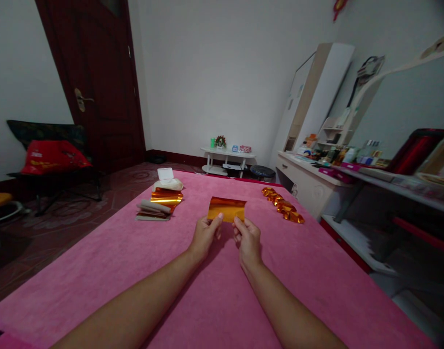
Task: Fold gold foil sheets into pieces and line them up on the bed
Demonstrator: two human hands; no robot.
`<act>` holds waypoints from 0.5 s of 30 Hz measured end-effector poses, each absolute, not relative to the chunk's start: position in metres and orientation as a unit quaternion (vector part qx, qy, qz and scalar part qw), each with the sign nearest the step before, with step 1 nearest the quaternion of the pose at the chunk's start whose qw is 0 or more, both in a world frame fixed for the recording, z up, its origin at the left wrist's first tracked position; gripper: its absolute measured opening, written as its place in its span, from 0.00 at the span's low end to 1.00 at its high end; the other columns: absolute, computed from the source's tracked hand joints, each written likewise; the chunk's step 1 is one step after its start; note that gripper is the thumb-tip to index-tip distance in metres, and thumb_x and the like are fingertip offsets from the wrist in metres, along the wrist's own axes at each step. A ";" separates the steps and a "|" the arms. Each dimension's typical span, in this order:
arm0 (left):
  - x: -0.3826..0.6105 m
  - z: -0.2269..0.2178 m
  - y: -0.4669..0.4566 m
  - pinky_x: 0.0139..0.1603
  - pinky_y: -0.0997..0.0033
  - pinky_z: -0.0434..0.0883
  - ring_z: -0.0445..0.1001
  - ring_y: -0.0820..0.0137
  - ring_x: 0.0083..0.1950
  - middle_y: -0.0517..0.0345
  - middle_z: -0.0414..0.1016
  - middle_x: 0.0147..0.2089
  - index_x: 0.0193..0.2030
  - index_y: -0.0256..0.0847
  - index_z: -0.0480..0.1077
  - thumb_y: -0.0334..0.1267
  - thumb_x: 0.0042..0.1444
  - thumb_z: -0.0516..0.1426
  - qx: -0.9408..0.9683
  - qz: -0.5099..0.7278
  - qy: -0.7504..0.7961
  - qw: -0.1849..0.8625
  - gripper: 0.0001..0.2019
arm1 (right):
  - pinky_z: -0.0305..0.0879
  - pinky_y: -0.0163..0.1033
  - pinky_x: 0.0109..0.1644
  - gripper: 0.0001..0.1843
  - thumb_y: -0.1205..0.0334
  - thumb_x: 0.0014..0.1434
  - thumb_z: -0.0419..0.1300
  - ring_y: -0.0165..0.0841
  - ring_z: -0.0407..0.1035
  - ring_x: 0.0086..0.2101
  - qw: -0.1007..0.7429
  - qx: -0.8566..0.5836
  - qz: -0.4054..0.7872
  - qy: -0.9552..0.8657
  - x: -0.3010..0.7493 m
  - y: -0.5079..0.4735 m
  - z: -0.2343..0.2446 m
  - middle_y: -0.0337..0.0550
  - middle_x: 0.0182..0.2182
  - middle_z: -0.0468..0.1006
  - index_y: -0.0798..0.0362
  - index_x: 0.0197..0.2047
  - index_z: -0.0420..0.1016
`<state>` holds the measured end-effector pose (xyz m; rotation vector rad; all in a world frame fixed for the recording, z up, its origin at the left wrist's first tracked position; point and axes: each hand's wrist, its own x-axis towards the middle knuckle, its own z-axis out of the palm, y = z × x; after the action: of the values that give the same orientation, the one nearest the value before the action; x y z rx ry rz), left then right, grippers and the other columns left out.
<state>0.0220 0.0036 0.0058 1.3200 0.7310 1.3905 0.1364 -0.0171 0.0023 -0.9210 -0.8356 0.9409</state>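
Left hand (203, 235) and right hand (249, 239) pinch the gold foil sheet (227, 208). Steadying it appears the current step; the next move likely calls for even grip.

The foil (227, 205) is gold, the cloth (214, 295) pink.

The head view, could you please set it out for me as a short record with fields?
Left hand: pinches foil sheet near its left end
Right hand: pinches its right end
Sheet color: orange, shiny
Surface: pink cloth
Left side: gray sheets, orange foil
Right side: crumpled foil pieces in a row
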 end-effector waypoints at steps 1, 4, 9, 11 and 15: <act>0.020 0.006 0.006 0.20 0.77 0.53 0.55 0.79 0.17 0.65 0.57 0.14 0.17 0.38 0.58 0.49 0.57 0.54 0.549 0.587 0.297 0.516 0.23 | 0.40 0.29 0.15 0.17 0.50 0.48 0.64 0.19 0.48 0.13 0.716 -0.418 0.417 -0.372 0.140 -0.016 0.002 0.29 0.14 0.61 0.55 0.23 0.68; 0.013 0.006 0.014 0.20 0.78 0.54 0.55 0.79 0.17 0.66 0.57 0.15 0.18 0.38 0.57 0.49 0.56 0.55 0.520 0.611 0.283 0.524 0.22 | 0.39 0.29 0.15 0.17 0.50 0.47 0.64 0.20 0.48 0.13 0.731 -0.420 0.402 -0.357 0.151 -0.012 0.003 0.29 0.13 0.61 0.55 0.22 0.68; 0.006 0.004 0.020 0.18 0.79 0.54 0.56 0.79 0.17 0.66 0.58 0.16 0.20 0.38 0.59 0.55 0.55 0.53 0.454 0.639 0.320 0.532 0.23 | 0.39 0.28 0.14 0.15 0.53 0.45 0.65 0.19 0.48 0.13 0.767 -0.409 0.392 -0.301 0.167 -0.008 0.004 0.29 0.14 0.62 0.54 0.23 0.66; 0.009 0.003 0.018 0.17 0.79 0.53 0.55 0.79 0.16 0.66 0.57 0.15 0.22 0.38 0.61 0.58 0.55 0.51 0.472 0.592 0.332 0.563 0.24 | 0.39 0.28 0.14 0.15 0.53 0.46 0.65 0.19 0.48 0.12 0.756 -0.409 0.404 -0.313 0.167 -0.008 0.004 0.29 0.14 0.62 0.54 0.23 0.66; 0.018 0.004 0.009 0.18 0.79 0.55 0.56 0.80 0.16 0.66 0.59 0.16 0.23 0.36 0.65 0.55 0.51 0.57 0.537 0.526 0.313 0.580 0.21 | 0.39 0.28 0.15 0.16 0.52 0.48 0.65 0.19 0.48 0.13 0.729 -0.403 0.419 -0.362 0.159 -0.011 0.005 0.29 0.14 0.61 0.54 0.22 0.66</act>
<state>0.0176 0.0091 0.0037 1.2553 0.7309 1.2302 0.1588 -0.0111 0.0050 -0.8877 -0.7973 0.9227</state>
